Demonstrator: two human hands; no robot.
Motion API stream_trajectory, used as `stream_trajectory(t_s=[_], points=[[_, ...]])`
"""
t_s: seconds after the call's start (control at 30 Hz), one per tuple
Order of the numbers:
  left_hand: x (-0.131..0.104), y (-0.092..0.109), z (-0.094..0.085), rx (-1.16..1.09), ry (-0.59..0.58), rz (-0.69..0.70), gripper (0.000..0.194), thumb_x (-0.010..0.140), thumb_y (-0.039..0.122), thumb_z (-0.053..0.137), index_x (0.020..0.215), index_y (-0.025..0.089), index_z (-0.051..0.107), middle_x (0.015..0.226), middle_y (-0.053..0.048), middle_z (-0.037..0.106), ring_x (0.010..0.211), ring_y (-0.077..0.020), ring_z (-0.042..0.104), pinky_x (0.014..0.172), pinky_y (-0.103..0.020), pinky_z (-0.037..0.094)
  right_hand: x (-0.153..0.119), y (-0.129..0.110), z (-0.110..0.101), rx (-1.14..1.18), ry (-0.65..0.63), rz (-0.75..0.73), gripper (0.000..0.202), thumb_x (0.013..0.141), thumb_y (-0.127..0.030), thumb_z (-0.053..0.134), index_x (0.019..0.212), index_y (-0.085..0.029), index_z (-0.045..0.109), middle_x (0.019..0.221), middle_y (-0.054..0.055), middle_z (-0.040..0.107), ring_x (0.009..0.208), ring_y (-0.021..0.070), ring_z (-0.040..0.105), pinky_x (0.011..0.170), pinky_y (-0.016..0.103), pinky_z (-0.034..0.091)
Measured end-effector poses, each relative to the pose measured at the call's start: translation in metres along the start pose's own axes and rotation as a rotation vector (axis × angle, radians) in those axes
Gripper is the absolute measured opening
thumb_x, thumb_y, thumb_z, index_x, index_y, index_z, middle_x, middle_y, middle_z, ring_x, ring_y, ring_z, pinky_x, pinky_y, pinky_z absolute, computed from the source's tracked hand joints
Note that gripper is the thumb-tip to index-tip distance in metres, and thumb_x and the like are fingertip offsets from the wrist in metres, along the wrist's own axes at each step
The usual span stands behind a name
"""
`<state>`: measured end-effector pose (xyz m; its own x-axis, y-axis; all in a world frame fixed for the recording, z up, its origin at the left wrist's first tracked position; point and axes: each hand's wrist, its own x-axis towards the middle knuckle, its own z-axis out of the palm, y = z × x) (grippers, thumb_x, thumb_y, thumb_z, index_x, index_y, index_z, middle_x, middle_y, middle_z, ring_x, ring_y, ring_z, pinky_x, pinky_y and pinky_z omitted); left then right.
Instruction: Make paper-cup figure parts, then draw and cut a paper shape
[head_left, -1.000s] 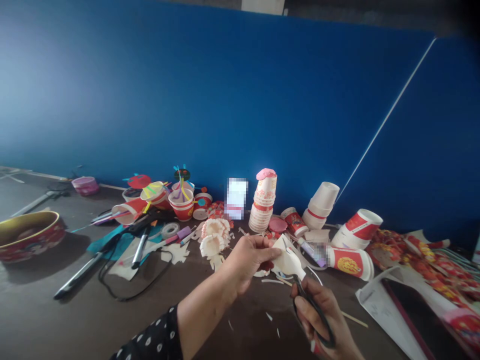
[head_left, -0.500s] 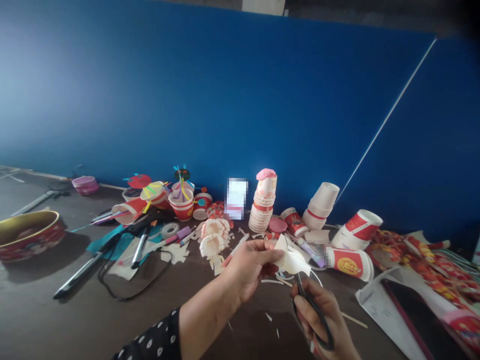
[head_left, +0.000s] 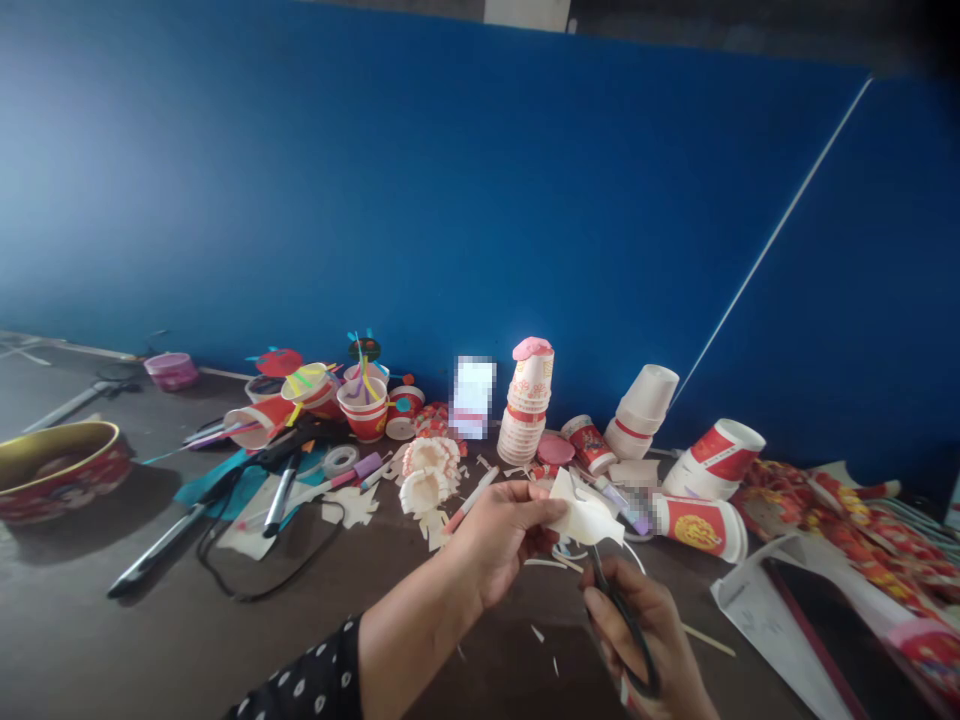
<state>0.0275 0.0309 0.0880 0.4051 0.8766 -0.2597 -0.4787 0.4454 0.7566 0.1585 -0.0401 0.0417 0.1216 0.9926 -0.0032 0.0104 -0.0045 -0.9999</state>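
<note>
Between thumb and fingers, my left hand [head_left: 504, 535] pinches a cream-white piece of paper [head_left: 586, 515] by its left side. Black-handled scissors [head_left: 626, 622] are gripped in my right hand [head_left: 645, 630], just below and right of the paper. Their blades point up at the paper and partly overlap it; how far they are apart is hard to tell. Small white scraps [head_left: 538, 634] lie on the dark table [head_left: 300, 645] below my hands. Behind the paper stands a tall stack of paper cups [head_left: 525, 415] with a pink lump on top.
Decorated cups [head_left: 365, 410], a glue gun [head_left: 289, 455] and its black cable lie left. A round tin [head_left: 64, 470] sits far left. On the right are red-and-white cups [head_left: 701, 527] and a dark phone [head_left: 844, 635] on white paper. A blue partition [head_left: 450, 200] rises behind.
The scissors and my right hand have shifted slightly left. The paper has turned a little in my left hand, which has hardly moved.
</note>
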Motion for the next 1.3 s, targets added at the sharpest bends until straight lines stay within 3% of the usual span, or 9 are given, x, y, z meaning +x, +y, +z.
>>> stream_trajectory(t_s=[0.9,1.1,1.3], points=[[-0.0014,-0.0021,0.0021,-0.017,-0.024,-0.004,0.017,0.057,0.014,0.069,0.057,0.011,0.052,0.053,-0.002,0.055,0.042,-0.0045,0.045,0.044,-0.017,0.035,0.0027,0.0033,0.0050,-0.112,0.056,0.000,0.030,0.062,-0.043,0.067,0.066,-0.017,0.052,0.039,-0.011,0.036,0.028,0.0016,0.029,0.028,0.013,0.026],[-0.0028,-0.0040,0.0024,-0.002,-0.057,-0.091,0.016,0.055,0.011,0.066,0.054,0.012,0.051,0.046,0.000,0.051,0.037,-0.0043,0.041,0.042,-0.017,0.032,0.0028,0.0055,0.0027,-0.069,0.049,-0.012,0.033,0.063,-0.046,0.066,0.070,-0.016,0.054,0.040,-0.009,0.043,0.030,0.0040,0.038,0.031,0.015,0.033],[-0.0038,-0.0038,0.0036,0.066,-0.047,-0.122,0.012,0.054,0.011,0.064,0.054,0.011,0.052,0.047,-0.001,0.053,0.037,-0.0042,0.040,0.042,-0.018,0.029,0.0013,0.0058,0.0017,-0.033,0.075,-0.033,0.034,0.062,-0.041,0.069,0.080,-0.014,0.058,0.040,-0.009,0.043,0.031,0.0047,0.037,0.032,0.016,0.034]])
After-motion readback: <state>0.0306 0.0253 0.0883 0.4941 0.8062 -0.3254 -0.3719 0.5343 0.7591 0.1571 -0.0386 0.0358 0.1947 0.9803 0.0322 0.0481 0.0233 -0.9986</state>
